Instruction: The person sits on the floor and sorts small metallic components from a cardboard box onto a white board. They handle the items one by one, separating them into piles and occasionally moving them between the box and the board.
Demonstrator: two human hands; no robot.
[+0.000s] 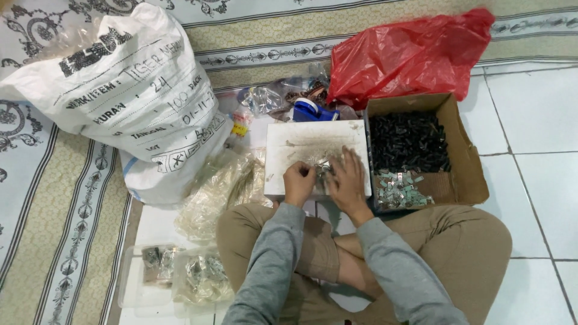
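Both hands' grips (299, 180) (346, 180) seemingly around small metal pieces (323, 167); white board (289, 150) beneath

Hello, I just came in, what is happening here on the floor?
A person sits cross-legged on the floor and works over a white board. The left hand and the right hand meet at a small shiny metal piece on the board. To the right stands a cardboard box with black parts and silver pieces in it. A big white sack and a red plastic bag lie nearby.
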